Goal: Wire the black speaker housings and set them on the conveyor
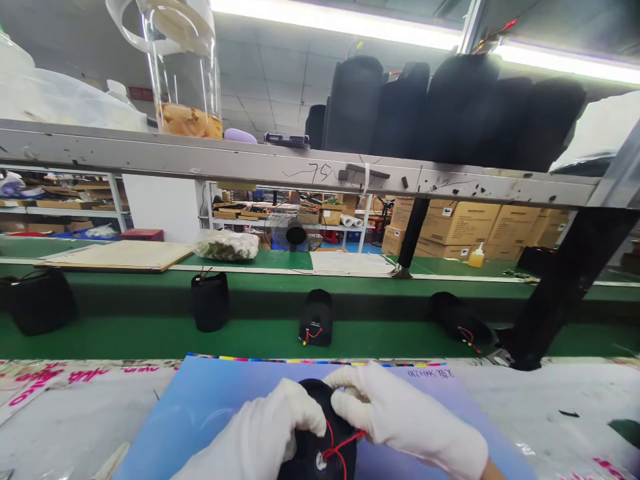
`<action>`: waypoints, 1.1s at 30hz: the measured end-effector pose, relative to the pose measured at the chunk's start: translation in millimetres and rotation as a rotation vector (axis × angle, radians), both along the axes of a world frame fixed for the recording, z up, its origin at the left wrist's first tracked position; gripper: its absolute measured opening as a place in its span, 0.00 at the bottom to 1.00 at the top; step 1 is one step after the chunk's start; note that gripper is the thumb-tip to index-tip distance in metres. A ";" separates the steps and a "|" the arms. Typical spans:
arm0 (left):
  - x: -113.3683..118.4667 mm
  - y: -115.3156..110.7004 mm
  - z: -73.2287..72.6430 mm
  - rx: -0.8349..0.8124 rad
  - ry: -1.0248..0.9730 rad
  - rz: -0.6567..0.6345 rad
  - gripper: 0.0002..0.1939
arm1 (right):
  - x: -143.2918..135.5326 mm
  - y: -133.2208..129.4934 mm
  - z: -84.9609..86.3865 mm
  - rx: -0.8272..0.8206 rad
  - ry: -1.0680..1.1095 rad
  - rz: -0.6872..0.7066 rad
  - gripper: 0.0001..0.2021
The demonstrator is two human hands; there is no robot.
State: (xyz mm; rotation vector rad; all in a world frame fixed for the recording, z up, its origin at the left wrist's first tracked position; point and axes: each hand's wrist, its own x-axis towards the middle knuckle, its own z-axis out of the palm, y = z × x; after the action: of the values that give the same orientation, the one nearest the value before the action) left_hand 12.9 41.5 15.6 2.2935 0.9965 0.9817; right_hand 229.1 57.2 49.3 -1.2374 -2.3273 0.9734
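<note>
A black, rounded, soft-looking piece with red wires (314, 460) lies on the blue sheet (200, 407) at the bottom middle. My left hand (285, 420), in a white glove, grips its left side with bent fingers. From the right, my white-gloved right hand (365, 403) pinches the upper edge of the same piece, thumb and fingers curled close together. Red wires come out of a small pale spot on the piece and run up between my hands. My fingers cover part of its top and sides.
Similar black pieces, one with red wires (316, 320), lie on the green surface (265, 333) beyond. A shelf beam (240, 160) crosses above, carrying a jar (185, 87) and several black cylinders (355, 107). A dark slanted post (560, 293) stands at right.
</note>
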 end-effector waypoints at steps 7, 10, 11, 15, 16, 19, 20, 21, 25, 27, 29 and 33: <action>-41.7 -15.4 33.2 -0.039 -0.242 0.086 0.12 | 5.7 -8.9 19.2 -0.007 0.088 -0.092 0.12; -33.4 -8.0 28.3 -0.199 -0.239 0.253 0.11 | 15.0 -13.2 30.3 0.000 0.030 -0.131 0.14; -27.7 -4.3 22.1 -0.238 -0.217 0.282 0.12 | 18.2 -14.3 32.2 0.023 -0.002 -0.136 0.15; -6.5 10.0 -12.0 -0.207 -0.139 0.205 0.10 | 28.4 -19.1 31.2 0.073 -0.131 -0.085 0.14; -4.0 12.2 -18.6 -0.189 -0.137 0.199 0.09 | 29.7 -20.6 30.2 0.056 -0.152 -0.054 0.14; -5.6 13.1 -21.9 -0.178 -0.128 0.195 0.09 | 30.0 -25.3 29.0 0.020 -0.163 0.046 0.23; -8.4 11.6 -17.4 -0.190 -0.123 0.199 0.10 | 29.7 -26.4 29.2 0.020 -0.157 0.071 0.26; -11.9 9.7 -11.0 -0.206 -0.120 0.207 0.11 | 29.8 -27.1 29.2 0.023 -0.156 0.083 0.29; -26.4 2.3 13.0 -0.201 -0.125 0.303 0.11 | 37.0 -25.4 23.0 -0.042 -0.301 -0.002 0.35; -32.4 -0.4 15.3 -0.118 -0.130 0.310 0.10 | 42.7 -23.5 17.1 -0.068 -0.387 -0.057 0.35; -38.2 -4.3 13.3 -0.059 -0.133 0.308 0.09 | 46.7 -22.6 12.5 -0.079 -0.421 -0.080 0.35; -46.4 -17.1 15.6 -0.121 0.084 0.177 0.20 | 45.4 -25.9 13.6 -0.058 -0.362 -0.067 0.33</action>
State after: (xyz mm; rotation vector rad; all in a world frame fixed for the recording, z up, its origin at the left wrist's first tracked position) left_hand -33.5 24.4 31.2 2.1912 1.2767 0.8734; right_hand 274.4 31.3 62.9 -1.6200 -2.5158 0.8585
